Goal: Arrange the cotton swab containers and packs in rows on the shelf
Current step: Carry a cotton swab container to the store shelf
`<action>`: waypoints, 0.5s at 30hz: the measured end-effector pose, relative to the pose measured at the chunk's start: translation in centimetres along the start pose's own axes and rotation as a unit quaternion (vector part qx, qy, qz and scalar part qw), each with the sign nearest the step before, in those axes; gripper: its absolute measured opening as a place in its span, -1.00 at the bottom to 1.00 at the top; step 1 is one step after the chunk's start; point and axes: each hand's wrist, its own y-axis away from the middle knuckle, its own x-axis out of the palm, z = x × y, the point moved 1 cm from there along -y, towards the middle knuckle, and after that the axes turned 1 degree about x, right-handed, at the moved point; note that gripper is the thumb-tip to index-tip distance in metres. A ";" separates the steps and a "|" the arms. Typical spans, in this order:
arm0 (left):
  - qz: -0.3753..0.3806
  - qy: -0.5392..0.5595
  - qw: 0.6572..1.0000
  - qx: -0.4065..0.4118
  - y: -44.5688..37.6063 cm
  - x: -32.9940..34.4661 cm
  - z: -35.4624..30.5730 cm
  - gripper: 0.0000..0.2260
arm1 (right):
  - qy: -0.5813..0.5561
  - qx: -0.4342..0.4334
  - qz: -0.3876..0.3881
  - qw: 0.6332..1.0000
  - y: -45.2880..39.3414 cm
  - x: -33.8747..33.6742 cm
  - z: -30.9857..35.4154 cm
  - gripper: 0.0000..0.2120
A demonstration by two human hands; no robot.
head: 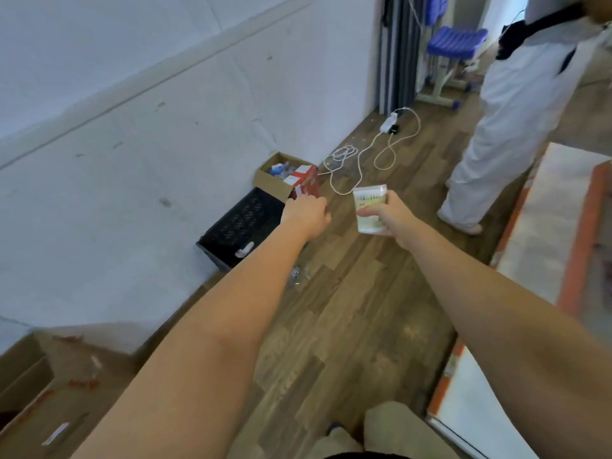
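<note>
My right hand [390, 216] grips a clear cotton swab container [369, 207] with a green and white label, held out over the wooden floor. My left hand [306, 212] is stretched forward just left of it, fingers curled downward over the edge of a black crate [241, 226]; whether it holds anything I cannot tell. The shelf [543, 246], with orange edges and pale boards, runs along the right side of the view.
A cardboard box [275, 180] with a red carton [306, 183] stands by the wall behind the crate. White cables [364, 154] lie on the floor. A person in white clothes [503, 120] stands ahead on the right. Cardboard boxes [43, 402] sit at bottom left.
</note>
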 end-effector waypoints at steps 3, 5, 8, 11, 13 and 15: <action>-0.003 0.010 0.999 0.034 -3.1 -0.1 -1.5 -0.72 | -0.012 0.002 -0.027 1.000 -1.4 -1.9 0.3 -0.60; -0.009 0.015 0.999 0.048 -5.4 -0.3 -2.4 -0.72 | -0.017 0.000 -0.043 0.999 -2.5 -3.4 0.7 -0.60; -0.016 0.012 0.997 0.069 -8.4 -0.6 -4.0 -0.71 | -0.026 -0.001 -0.055 0.998 -4.6 -5.5 1.3 -0.64; -0.008 -0.004 0.996 0.087 -11.5 -0.8 -5.6 -0.69 | -0.025 0.001 -0.069 0.997 -7.1 -7.6 2.0 -0.65; -0.003 -0.001 0.995 0.099 -14.0 -1.0 -6.6 -0.69 | -0.021 0.002 -0.078 0.997 -8.5 -9.4 2.8 -0.69; -0.001 0.004 0.994 0.112 -16.7 -1.3 -7.6 -0.70 | -0.017 0.003 -0.081 0.997 -10.0 -11.4 3.9 -0.69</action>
